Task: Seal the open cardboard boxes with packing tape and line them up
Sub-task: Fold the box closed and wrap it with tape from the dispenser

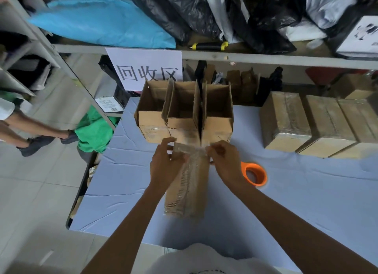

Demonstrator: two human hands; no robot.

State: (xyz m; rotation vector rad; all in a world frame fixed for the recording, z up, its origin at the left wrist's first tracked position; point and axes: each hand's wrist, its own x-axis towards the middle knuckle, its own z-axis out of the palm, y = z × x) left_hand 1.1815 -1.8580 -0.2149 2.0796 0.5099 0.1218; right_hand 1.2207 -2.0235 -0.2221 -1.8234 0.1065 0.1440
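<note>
A storeroom with grey metal shelving stacked with black and blue plastic bags backs a bench (286, 191) covered in wrinkled pale-blue cloth. On it, straight ahead of the person, lies a long, narrow brown cardboard box (187, 187), its long axis running away from the body, its top glossy with clear packing tape. Both hands meet at the far end: the left hand (163, 167) curls round the left corner, thumb on top, while the right hand (225, 161) pinches the crinkled tape end at the right corner. The next press, I judge, falls downward over that far edge, equally near either hand. Just beyond stand three open-topped corrugated cardboard boxes (184, 112), flaps upright, touching side by side. To the right, three sealed, tape-shiny cardboard boxes (311, 122) sit in a row. An orange-cored roll of packing tape (255, 173) rests on its side just beside the right wrist.
</note>
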